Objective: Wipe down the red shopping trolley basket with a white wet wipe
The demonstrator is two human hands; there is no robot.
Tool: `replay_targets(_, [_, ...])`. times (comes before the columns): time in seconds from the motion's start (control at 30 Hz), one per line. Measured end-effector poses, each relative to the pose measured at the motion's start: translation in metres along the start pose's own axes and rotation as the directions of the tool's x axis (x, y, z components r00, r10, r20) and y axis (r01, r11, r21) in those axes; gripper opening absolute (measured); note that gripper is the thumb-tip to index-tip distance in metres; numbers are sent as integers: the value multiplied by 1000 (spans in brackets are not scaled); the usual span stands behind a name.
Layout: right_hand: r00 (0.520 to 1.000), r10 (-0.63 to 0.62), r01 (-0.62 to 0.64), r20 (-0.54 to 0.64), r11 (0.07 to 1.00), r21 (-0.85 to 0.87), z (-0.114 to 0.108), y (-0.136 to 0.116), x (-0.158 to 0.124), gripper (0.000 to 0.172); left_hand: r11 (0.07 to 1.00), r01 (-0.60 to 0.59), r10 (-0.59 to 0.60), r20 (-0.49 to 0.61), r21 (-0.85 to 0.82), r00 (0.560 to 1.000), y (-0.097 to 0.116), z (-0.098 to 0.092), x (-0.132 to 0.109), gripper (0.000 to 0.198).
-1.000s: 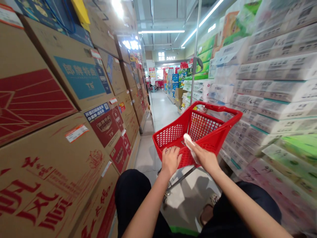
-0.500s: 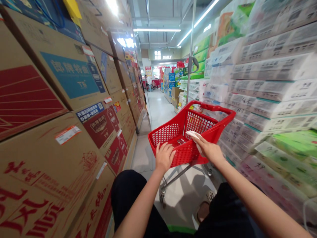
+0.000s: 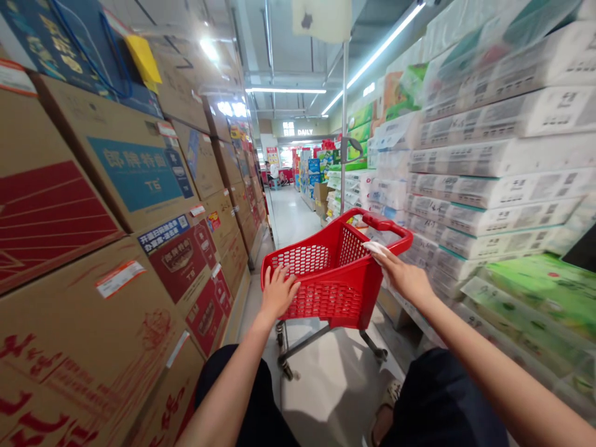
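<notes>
A red plastic shopping cart [image 3: 326, 298] stands in the aisle just ahead of me, its basket holding nothing I can see. My left hand [image 3: 278, 292] grips the cart's near left rim, fingers curled over the edge. My right hand [image 3: 401, 276] presses a white cloth [image 3: 375, 248] against the cart's right rim, near the red push handle [image 3: 388, 225]. My knees in dark trousers show at the bottom of the view.
Stacked cardboard cartons [image 3: 121, 205] wall the left side. Packs of tissue and paper rolls [image 3: 488, 180] fill shelves on the right. A metal pole [image 3: 343, 130] rises behind the cart. The pale tiled floor [image 3: 291, 214] runs on toward distant displays and a person.
The cart has turned and shifted left, farther from me. My left hand went from the basket's front wall to its left rim; my right hand followed the right rim with the cloth.
</notes>
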State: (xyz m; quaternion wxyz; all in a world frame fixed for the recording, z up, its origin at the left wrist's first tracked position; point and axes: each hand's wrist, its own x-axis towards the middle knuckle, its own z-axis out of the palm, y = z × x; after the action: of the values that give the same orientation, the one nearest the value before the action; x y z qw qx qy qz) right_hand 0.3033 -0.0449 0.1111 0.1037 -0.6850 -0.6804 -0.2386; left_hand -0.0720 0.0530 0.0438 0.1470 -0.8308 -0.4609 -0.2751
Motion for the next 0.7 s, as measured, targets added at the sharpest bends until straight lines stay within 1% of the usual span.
replay_targets(0.07, [998, -68, 68, 15, 998, 8, -1, -22, 1, 73, 999, -37, 37, -6, -31, 999, 31, 6, 17, 42])
replay_targets(0.13, [994, -105, 105, 27, 994, 4, -1, -35, 4, 70, 987, -102, 106, 25, -124, 994, 68, 15, 35, 56])
replay_targets(0.2, [993, -117, 117, 30, 993, 15, -2, -34, 10, 69, 969, -102, 112, 30, -225, 993, 101, 26, 50, 68])
replay_targets(0.27, [996, -84, 84, 28, 996, 24, -1, -20, 16, 70, 948, -49, 67, 47, -314, 997, 121, 37, 60, 76])
replay_targets(0.33, [1000, 7, -7, 24, 1000, 19, 2, 1, 22, 69, 924, -1, 22, 51, -383, 998, 128, 44, 64, 80])
replay_targets(0.4, [993, 118, -118, 13, 993, 22, 6, 19, 25, 68, 900, 12, 14, 57, -435, 998, 125, 47, 64, 81])
replay_targets(0.47, [982, 187, -186, -12, 981, 54, 14, 24, 23, 70, 883, 9, 29, 74, -469, 997, 120, 47, 63, 81])
replay_targets(0.53, [976, 211, -205, -54, 973, 105, 25, 12, 16, 72, 874, 14, 31, 84, -485, 996, 118, 45, 63, 81])
replay_targets(0.63, [975, 193, -171, -106, 967, 191, 44, -22, 0, 76, 874, 23, 11, 65, -486, 998, 122, 42, 61, 81])
replay_targets(0.7, [975, 186, -156, -119, 962, 224, 56, -39, -10, 77, 877, 16, 9, 50, -480, 999, 126, 40, 59, 80])
